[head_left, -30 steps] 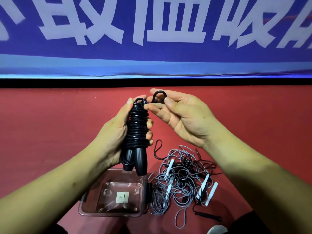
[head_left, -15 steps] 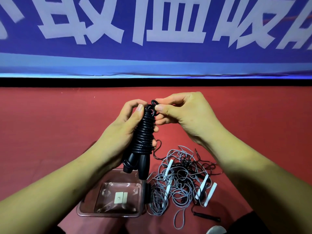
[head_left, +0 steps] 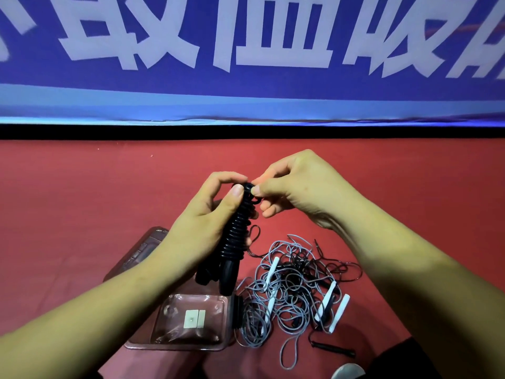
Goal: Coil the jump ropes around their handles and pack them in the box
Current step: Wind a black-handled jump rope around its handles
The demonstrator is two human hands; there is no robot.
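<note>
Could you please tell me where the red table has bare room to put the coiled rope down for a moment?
Bare: the far strip of red table up to the black band, and the stretch left of the clear lid. Crowded: the near side, with the clear box and tangled ropes.

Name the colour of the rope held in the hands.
Black; the rope shows best in the head view.

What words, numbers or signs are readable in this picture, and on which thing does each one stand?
Blue banner: large white Chinese characters with their tops cut off by the picture edge. The middle one looks like "血"; the others cannot be read surely.
White stickers inside the clear box: no writing can be made out.
Black jump rope: no label or brand shows.
</note>
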